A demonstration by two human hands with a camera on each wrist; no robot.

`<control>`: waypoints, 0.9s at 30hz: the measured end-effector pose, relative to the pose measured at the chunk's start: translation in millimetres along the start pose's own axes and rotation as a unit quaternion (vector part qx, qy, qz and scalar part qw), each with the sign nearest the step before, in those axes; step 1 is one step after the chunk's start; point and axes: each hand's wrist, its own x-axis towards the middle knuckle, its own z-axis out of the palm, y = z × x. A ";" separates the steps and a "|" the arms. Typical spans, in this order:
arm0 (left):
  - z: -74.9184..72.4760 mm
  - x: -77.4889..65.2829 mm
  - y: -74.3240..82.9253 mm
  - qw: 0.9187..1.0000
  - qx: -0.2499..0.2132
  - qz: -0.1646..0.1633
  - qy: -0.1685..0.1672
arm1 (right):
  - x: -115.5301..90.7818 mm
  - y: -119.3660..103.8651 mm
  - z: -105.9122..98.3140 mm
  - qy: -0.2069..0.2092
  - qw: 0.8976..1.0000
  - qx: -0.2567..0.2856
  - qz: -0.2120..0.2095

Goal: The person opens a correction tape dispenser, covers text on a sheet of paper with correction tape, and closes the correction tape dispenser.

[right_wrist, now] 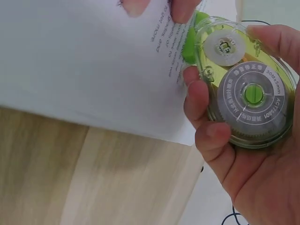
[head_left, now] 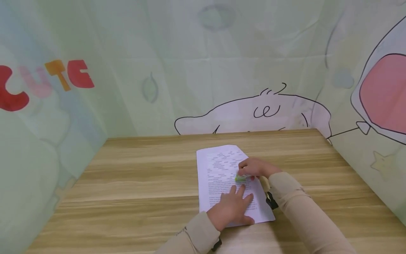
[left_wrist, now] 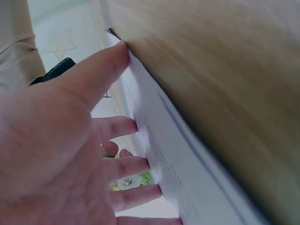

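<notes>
The right hand [head_left: 255, 168] clamps a clear and yellow-green correction tape dispenser [right_wrist: 253, 93] between the thumb on 1 edge and curled fingers on the other. The dispenser is over the printed area of a white sheet [head_left: 204, 187], its green tip [right_wrist: 189, 46] at the text near the right margin; whether the tip presses on the paper, the pictures do not settle. The left hand [head_left: 231, 209] grips nothing: its fingers spread over the lower part of the sheet, which lies on the wooden table [head_left: 142, 176], with 2 fingertips just beside the tip.

Done well, the step probably depends on the paper lying taut. The left hand's placement, close below the tip, suits that, though those 2 fingertips should stay out of the tip's path. The tip's full edge ought to sit flat on the paper, with the dispenser at 1 constant slant, and any stroke should follow the print line at an even pace under firm, steady pressure. Tilting to 1 side could twist or tear the tape; a slack sheet could wrinkle under the pull.
</notes>
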 end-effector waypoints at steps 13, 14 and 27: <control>2.7 1.5 -1.2 1.000 0.004 0.007 0.006 | 0.4 -1.3 -0.9 -0.009 1.000 -0.014 0.004; 3.3 1.5 -1.7 1.000 0.002 0.005 0.005 | 0.9 -1.5 -0.4 -0.010 1.000 -0.014 0.003; 2.0 3.8 -0.5 1.000 0.015 0.006 -0.005 | -1.4 2.5 -0.8 0.000 1.000 -0.005 0.005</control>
